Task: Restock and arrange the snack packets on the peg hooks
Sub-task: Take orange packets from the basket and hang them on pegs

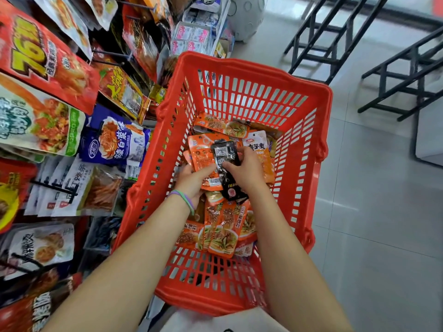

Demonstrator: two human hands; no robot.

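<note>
Both hands work inside the red basket (309, 149): the right hand (244, 171) pinches a black packet (225, 153), the left hand (191, 179) grips an orange packet (203, 159). Loose orange packets (223, 226) lie below, partly hidden by the forearms. Hanging packets (112, 140) at left are cut off.

A glossy pale grey tiled floor (374, 212) reflects soft light; black metal frame racks (393, 61) stand at its far right corner.
</note>
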